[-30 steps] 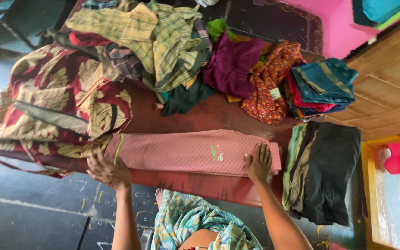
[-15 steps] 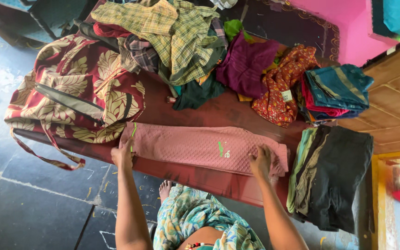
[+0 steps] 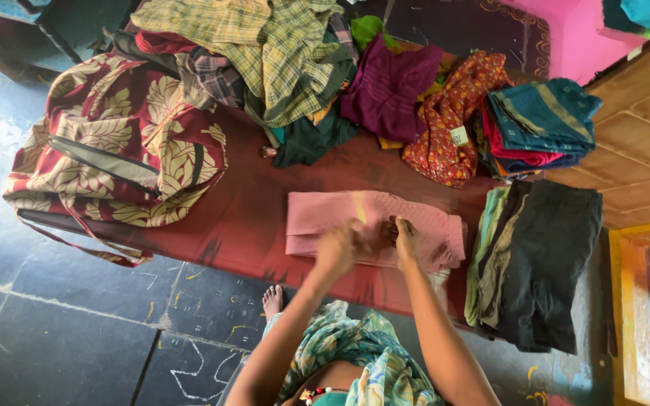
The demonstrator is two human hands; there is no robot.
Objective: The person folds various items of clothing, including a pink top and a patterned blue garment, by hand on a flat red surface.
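Folding looks to be the step in hand: the pink cloth [image 3: 374, 229] lies doubled over on the dark red bench [image 3: 242, 218], between the leaf-print bag [image 3: 118, 146] on one side and the stack of dark folded garments [image 3: 539, 263] on the other. Both hands meet over the cloth's near middle. The left hand [image 3: 340, 246] is blurred; it sits on the fabric with fingers seemingly curled, but whether it pinches a layer or only presses, I cannot tell. The right hand [image 3: 406, 234] rests on the cloth just beside it, fingers bent down onto the surface, more pressing than gripping, though no clear pinch shows. By my judgement the next move calls for a firm hold on one edge and an even lift, so the layers stay square. Behind lie a heap of checked shirts [image 3: 265, 53], a maroon garment [image 3: 389, 86], and teal folded pieces [image 3: 543, 116].
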